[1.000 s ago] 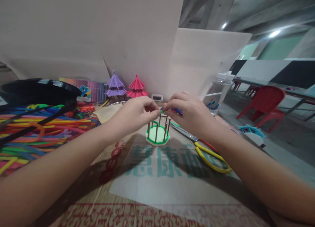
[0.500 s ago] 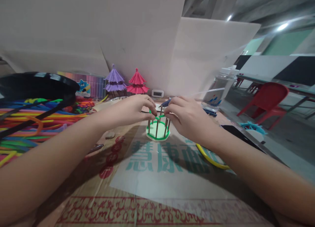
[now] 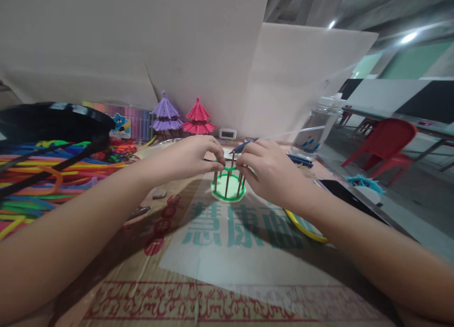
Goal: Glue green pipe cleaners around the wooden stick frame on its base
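Observation:
A small model stands at the middle of the table, with a pale octagonal base [image 3: 232,187] edged in green and several thin brown posts [image 3: 227,186] upright on it. Around the upper part of the posts runs a bent green pipe cleaner [image 3: 230,169]. At its left side, my left hand [image 3: 198,157] pinches it between thumb and fingers. My right hand [image 3: 267,171] closes on the right side of the same green strip; its fingertips are partly hidden. Just behind my right fingers lies a dark blue pointed object [image 3: 239,147].
Colourful pipe cleaners [image 3: 31,176] lie at left under a black round object [image 3: 56,124]. Behind stand purple [image 3: 165,114] and pink [image 3: 198,116] tiered roofs and a small digital clock [image 3: 227,134]. At right are a clear bottle [image 3: 315,128], a yellow strip [image 3: 307,230] and a phone [image 3: 349,199].
Both hands stay at the green pipe cleaner with only slight finger shifts. Its front now sits as a more continuous line between the hands. The view has moved slightly.

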`<state>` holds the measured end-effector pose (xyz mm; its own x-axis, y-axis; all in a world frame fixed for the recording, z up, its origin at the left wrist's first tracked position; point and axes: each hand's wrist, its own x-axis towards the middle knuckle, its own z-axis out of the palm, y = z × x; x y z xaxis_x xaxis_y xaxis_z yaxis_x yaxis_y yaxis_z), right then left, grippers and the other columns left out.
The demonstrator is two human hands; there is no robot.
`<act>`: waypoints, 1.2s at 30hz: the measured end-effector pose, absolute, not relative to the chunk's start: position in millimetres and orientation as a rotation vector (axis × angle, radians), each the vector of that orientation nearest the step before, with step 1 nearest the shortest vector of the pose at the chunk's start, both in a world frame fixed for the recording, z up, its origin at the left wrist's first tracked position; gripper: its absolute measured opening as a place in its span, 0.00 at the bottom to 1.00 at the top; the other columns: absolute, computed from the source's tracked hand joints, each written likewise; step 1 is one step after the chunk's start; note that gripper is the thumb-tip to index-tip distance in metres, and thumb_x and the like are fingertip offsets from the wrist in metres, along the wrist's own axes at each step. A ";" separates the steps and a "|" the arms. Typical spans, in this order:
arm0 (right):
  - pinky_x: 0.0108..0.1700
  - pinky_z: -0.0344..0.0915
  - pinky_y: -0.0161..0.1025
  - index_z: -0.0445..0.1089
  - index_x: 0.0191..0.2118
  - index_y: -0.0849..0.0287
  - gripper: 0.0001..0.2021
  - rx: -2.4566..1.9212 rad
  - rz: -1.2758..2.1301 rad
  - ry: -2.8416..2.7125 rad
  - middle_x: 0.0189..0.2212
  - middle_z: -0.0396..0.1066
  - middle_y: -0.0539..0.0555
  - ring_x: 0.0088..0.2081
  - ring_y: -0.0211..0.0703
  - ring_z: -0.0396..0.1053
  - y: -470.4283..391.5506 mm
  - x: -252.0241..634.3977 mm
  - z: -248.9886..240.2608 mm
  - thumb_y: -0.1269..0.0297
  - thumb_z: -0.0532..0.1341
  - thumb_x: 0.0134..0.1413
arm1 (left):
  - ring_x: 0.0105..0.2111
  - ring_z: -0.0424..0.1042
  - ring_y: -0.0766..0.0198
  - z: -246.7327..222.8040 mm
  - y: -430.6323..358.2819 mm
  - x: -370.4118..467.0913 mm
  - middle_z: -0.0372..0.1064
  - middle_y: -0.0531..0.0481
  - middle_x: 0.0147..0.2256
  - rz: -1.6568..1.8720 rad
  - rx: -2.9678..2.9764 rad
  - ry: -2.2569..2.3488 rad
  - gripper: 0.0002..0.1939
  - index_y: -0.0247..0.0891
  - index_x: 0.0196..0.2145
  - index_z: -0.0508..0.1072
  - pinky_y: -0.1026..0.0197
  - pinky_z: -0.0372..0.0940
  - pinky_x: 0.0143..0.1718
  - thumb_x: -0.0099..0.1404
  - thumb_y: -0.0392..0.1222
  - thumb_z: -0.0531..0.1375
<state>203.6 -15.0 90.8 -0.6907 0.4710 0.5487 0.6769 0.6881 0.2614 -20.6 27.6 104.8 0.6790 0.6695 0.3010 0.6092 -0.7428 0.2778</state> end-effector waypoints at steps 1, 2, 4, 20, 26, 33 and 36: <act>0.40 0.55 0.44 0.73 0.33 0.61 0.11 -0.884 -0.633 -2.457 0.32 0.70 0.58 0.37 0.48 0.62 -15.1 203.5 90.6 0.72 0.54 0.63 | 0.45 0.73 0.59 104.7 27.5 -20.7 0.75 0.49 0.44 0.583 2.736 1.050 0.10 0.43 0.37 0.79 0.60 0.63 0.49 0.63 0.47 0.59; 0.40 0.55 0.44 0.73 0.33 0.61 0.11 -0.879 -0.635 -2.458 0.32 0.70 0.58 0.37 0.48 0.62 -15.2 203.3 90.4 0.72 0.54 0.63 | 0.45 0.73 0.59 104.6 27.5 -20.8 0.75 0.50 0.44 0.582 2.736 1.051 0.10 0.44 0.37 0.79 0.60 0.63 0.48 0.63 0.47 0.59; 0.40 0.55 0.44 0.73 0.33 0.61 0.11 -0.876 -0.638 -2.461 0.32 0.70 0.58 0.37 0.48 0.62 -15.6 202.8 90.3 0.73 0.54 0.62 | 0.44 0.73 0.60 104.6 27.3 -20.8 0.75 0.51 0.44 0.581 2.737 1.051 0.10 0.44 0.37 0.79 0.60 0.63 0.47 0.63 0.46 0.59; 0.40 0.54 0.44 0.75 0.33 0.60 0.13 -0.888 -0.678 -2.457 0.33 0.72 0.58 0.37 0.48 0.63 -14.1 202.8 88.5 0.72 0.54 0.65 | 0.45 0.73 0.60 106.5 22.9 -20.0 0.74 0.50 0.44 0.589 2.744 1.059 0.11 0.43 0.38 0.79 0.61 0.63 0.46 0.64 0.49 0.60; 0.39 0.59 0.39 0.76 0.38 0.61 0.09 -0.923 -0.368 -2.219 0.33 0.76 0.56 0.35 0.44 0.69 -18.9 218.3 99.7 0.67 0.57 0.65 | 0.44 0.73 0.60 105.5 28.0 -23.7 0.74 0.49 0.43 0.584 2.783 1.044 0.10 0.42 0.38 0.78 0.61 0.64 0.44 0.65 0.47 0.59; 0.29 0.58 0.35 0.75 0.31 0.60 0.13 -1.111 0.171 -2.074 0.24 0.73 0.51 0.26 0.37 0.66 -26.7 229.9 43.2 0.60 0.60 0.63 | 0.44 0.73 0.60 112.5 25.5 -25.9 0.75 0.49 0.43 0.582 2.841 1.016 0.12 0.42 0.40 0.79 0.59 0.65 0.45 0.67 0.47 0.57; 0.29 0.58 0.35 0.78 0.40 0.58 0.12 -1.227 0.282 -2.077 0.26 0.75 0.51 0.25 0.37 0.66 -27.8 225.4 29.1 0.57 0.60 0.62 | 0.44 0.73 0.59 116.4 15.3 -20.6 0.75 0.47 0.43 0.736 2.876 1.025 0.16 0.41 0.41 0.79 0.57 0.65 0.46 0.69 0.50 0.55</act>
<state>225.4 -27.8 29.1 -0.3081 0.8351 0.4558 0.6831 0.5276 -0.5050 -20.6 15.3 116.4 0.6771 0.5981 0.4288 0.5977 -0.7869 0.1536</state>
